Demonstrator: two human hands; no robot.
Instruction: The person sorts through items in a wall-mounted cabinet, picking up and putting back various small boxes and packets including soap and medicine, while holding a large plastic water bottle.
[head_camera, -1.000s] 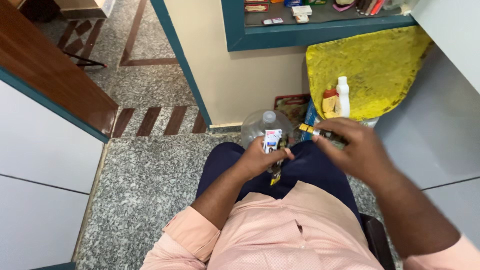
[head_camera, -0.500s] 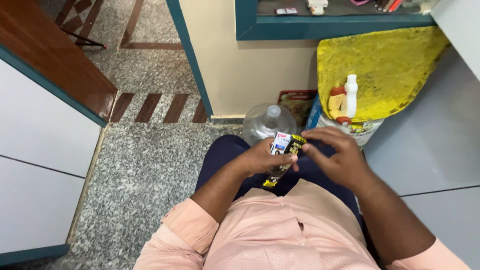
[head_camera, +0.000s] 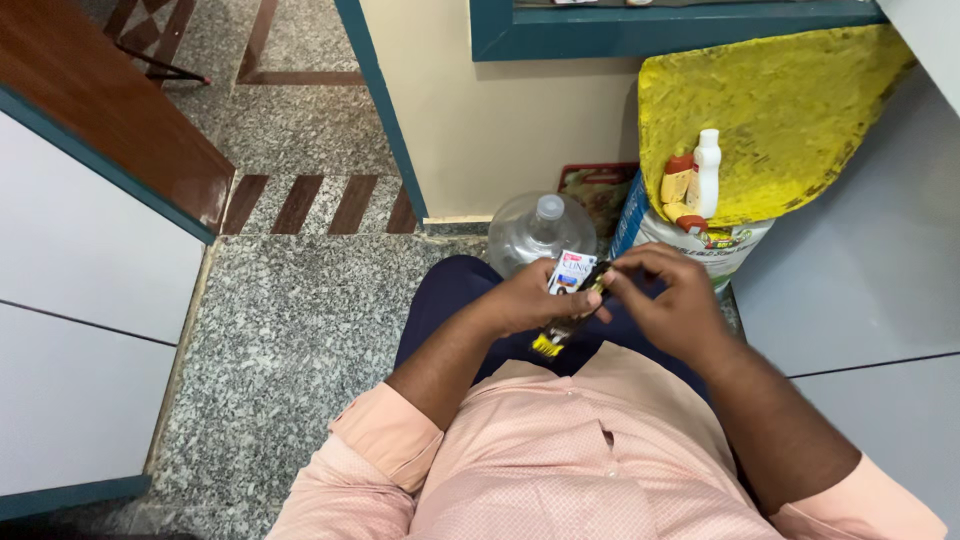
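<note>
I sit with both hands over my lap in dark trousers. My left hand (head_camera: 525, 300) grips a bunch of small sachets (head_camera: 572, 272), one white and blue on top, with a black and yellow strip (head_camera: 552, 338) hanging below the fingers. My right hand (head_camera: 668, 300) meets it from the right, its fingertips pinching the black and yellow sachet at the top of the bunch. Both hands touch the same bunch.
A clear water jug (head_camera: 538, 232) with a white cap stands on the speckled floor beyond my knees. To its right a yellow sack (head_camera: 780, 110) covers a bucket (head_camera: 705, 250), with a white bottle (head_camera: 706, 172) and red-capped bottle on it. White cabinets flank both sides.
My right hand came in from the right with a black and yellow sachet and joined it to the bunch in my left hand. The view drifted downward a little.
</note>
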